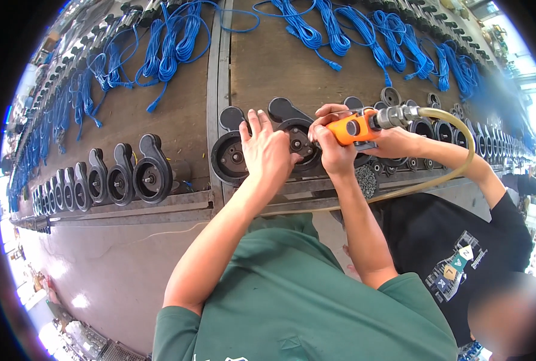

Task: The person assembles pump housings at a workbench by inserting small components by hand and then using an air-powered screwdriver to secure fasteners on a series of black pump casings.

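Observation:
My left hand [268,150] lies with its fingers stretched out over two black round housings, its thumb at the right one. The left housing [224,162] is an open cup with a small metal shaft in the middle; beside it the right housing [304,144] is partly hidden by my hands. My right hand [335,149] is closed around the front of an orange air tool [349,127]. A metal coupling [394,115] joins the tool to a yellowish hose [469,141]. Whether the tool touches a housing is hidden.
A co-worker's hand [394,144] reaches in behind the tool from the right. More black housings [150,174] stand in a row along the bench [190,135] edge. Bundles of blue cable [364,36] lie at the back. A container of small grey parts [366,180] sits near my right forearm.

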A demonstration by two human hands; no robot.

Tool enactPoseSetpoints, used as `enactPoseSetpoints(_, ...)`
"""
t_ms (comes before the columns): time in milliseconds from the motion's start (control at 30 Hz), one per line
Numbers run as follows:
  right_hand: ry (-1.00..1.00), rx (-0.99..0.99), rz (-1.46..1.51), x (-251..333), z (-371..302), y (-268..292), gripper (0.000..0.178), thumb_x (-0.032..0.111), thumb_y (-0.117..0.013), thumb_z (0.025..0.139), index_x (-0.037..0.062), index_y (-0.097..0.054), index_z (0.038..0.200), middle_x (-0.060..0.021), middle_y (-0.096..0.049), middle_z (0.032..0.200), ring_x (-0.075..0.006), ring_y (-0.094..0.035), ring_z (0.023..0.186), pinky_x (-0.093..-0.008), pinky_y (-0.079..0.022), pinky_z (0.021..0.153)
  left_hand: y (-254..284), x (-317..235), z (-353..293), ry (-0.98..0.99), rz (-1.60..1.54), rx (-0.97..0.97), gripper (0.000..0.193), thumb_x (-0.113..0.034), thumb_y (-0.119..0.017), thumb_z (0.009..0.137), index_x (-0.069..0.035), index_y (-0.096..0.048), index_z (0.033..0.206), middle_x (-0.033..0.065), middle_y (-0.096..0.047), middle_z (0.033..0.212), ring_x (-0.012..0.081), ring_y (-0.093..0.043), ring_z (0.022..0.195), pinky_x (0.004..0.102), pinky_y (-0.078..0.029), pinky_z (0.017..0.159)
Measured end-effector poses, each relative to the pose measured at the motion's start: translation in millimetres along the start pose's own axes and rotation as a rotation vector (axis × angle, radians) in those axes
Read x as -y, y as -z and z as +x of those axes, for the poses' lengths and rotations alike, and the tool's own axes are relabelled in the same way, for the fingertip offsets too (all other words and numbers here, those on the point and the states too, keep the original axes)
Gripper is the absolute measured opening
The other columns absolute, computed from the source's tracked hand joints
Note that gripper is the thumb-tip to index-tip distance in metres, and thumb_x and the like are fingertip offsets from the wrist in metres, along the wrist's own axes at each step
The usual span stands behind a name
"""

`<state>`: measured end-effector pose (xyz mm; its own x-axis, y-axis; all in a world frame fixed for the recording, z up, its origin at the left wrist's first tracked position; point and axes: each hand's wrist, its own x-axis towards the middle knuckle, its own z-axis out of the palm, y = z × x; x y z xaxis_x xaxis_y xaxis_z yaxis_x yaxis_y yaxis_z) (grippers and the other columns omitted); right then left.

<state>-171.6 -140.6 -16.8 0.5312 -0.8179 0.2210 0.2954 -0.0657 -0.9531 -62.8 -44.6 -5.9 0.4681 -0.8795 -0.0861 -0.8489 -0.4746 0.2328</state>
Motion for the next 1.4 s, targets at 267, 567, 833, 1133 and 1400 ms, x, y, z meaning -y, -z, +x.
enactPoseSetpoints(267, 0.055, 0.016, 0.161, -15.9, 37.1, 6.2, 0.023, -0.001, -0.053, 0.087, -0.0030, -0.050, 0.109, -0.0080, -0.057, 0.074, -0.0152, -0.057, 0.066, -0.0283, -0.049, 0.064, -11.4, -7.7, 24.1, 0.007, 0.042, 0.021, 0.040, -0.037, -0.088, 0.062, -0.012, -0.079, 0.093, 0.0251, -0.060, 0.129, 0.0439, -0.041, 0.136, 0.0610, -0.022, 0.113)
enactPoseSetpoints(567, 0.059, 0.054, 0.219, -32.4, 76.4, -1.5, 0.023, -0.002, -0.054, 0.087, -0.0020, -0.050, 0.109, -0.0075, -0.059, 0.073, -0.0157, -0.058, 0.064, -0.0284, -0.048, 0.064, -7.4, -13.4, 46.6, 0.034, 0.059, -0.003, 0.039, -0.036, -0.089, 0.064, -0.007, -0.079, 0.087, 0.0183, -0.069, 0.107, 0.0372, -0.052, 0.123, 0.0563, -0.029, 0.114)
enactPoseSetpoints(833, 0.048, 0.118, 0.182, -39.5, 102.4, 4.8, 0.022, -0.003, -0.055, 0.086, -0.0009, -0.052, 0.107, -0.0058, -0.058, 0.076, -0.0135, -0.058, 0.066, -0.0281, -0.049, 0.065, 0.4, -11.6, 71.1, 0.016, 0.059, 0.004, 0.037, -0.036, -0.089, 0.063, -0.008, -0.078, 0.086, 0.0162, -0.070, 0.101, 0.0337, -0.056, 0.114, 0.0542, -0.030, 0.114)
enactPoseSetpoints(1133, 0.088, 0.130, 0.290, -48.7, 111.7, -5.9, 0.033, -0.010, -0.064, 0.080, 0.0017, -0.048, 0.106, -0.0077, -0.061, 0.094, -0.0090, -0.059, 0.073, -0.0239, -0.053, 0.061, -0.2, -9.0, 76.7, 0.009, 0.096, -0.013, 0.038, -0.036, -0.088, 0.065, -0.008, -0.078, 0.088, 0.0139, -0.072, 0.092, 0.0313, -0.063, 0.102, 0.0532, -0.032, 0.111)
enactPoseSetpoints(1400, 0.158, 0.083, 0.269, -46.9, 101.1, -23.2, 0.037, -0.009, -0.064, 0.078, 0.0013, -0.047, 0.110, -0.0117, -0.066, 0.098, -0.0100, -0.064, 0.073, -0.0234, -0.053, 0.061, 8.6, 10.8, 64.4, -0.040, 0.081, -0.038, 0.036, -0.035, -0.088, 0.065, -0.008, -0.076, 0.086, 0.0118, -0.072, 0.091, 0.0309, -0.064, 0.103, 0.0537, -0.033, 0.111)
